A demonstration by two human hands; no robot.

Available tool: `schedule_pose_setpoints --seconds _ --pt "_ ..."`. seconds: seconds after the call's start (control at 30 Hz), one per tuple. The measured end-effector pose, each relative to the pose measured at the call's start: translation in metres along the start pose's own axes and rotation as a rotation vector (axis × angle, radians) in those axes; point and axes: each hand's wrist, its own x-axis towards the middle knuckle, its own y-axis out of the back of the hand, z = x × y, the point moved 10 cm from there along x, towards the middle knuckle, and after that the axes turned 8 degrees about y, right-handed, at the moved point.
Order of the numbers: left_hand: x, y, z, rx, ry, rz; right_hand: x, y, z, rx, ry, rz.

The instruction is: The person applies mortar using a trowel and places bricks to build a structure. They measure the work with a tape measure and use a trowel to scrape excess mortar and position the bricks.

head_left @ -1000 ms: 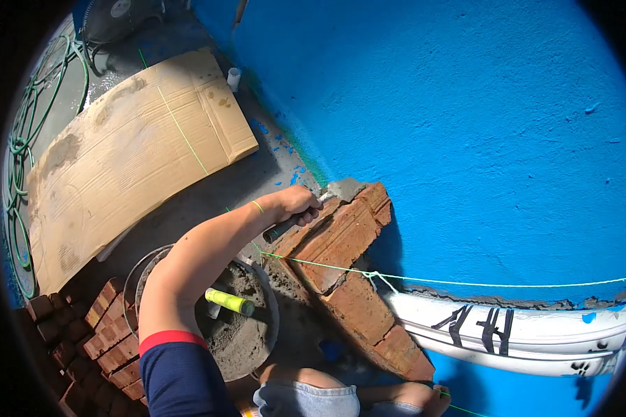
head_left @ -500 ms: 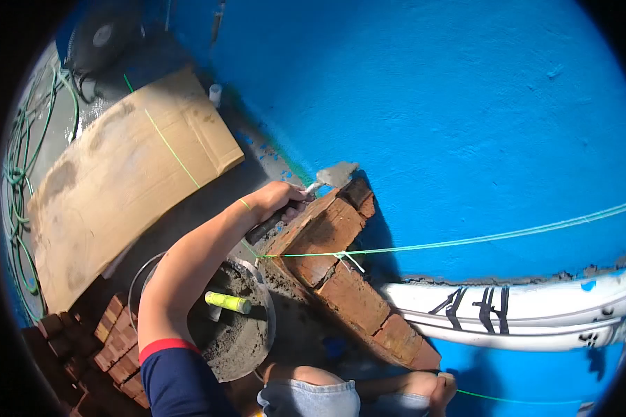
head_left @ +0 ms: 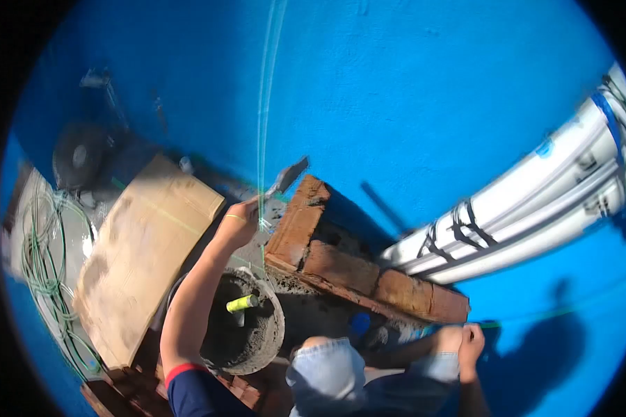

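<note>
My left hand (head_left: 241, 224) is closed round the handle of a trowel (head_left: 289, 176). Its grey blade is tilted up, beside the far end of a low brick wall (head_left: 341, 267) and apart from it. The wall turns a corner, with grey mortar along its joints. Down at the right, my right hand (head_left: 471, 343) rests by my knee with curled fingers; whatever lies in them, if anything, is hidden. Near my left forearm stands a round bucket (head_left: 277, 326) of mortar, and a tool with a yellow-green grip (head_left: 242, 303) lies in it.
Taut green strings (head_left: 264, 118) run up past the trowel. Wrapped white pipes (head_left: 494, 226) lie along the blue wall (head_left: 410, 90) at right. A cardboard sheet (head_left: 149, 243), a coiled green hose (head_left: 49, 278) and stacked bricks (head_left: 135, 389) are at left.
My view has turned. The trowel has come away from the brick wall's far end, and its blade has tipped from flatter to steeper. My right hand remains by my knee.
</note>
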Motion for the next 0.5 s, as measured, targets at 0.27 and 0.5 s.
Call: schedule_pose_setpoints --seconds 0.27,0.5 --pt "-0.092 0.019 0.238 -0.210 -0.181 0.261 -0.053 0.051 0.024 0.164 -0.104 0.347" --pt "-0.200 -0.055 0.333 -0.572 -0.150 0.131 -0.116 0.104 0.050 0.225 -0.120 0.454"
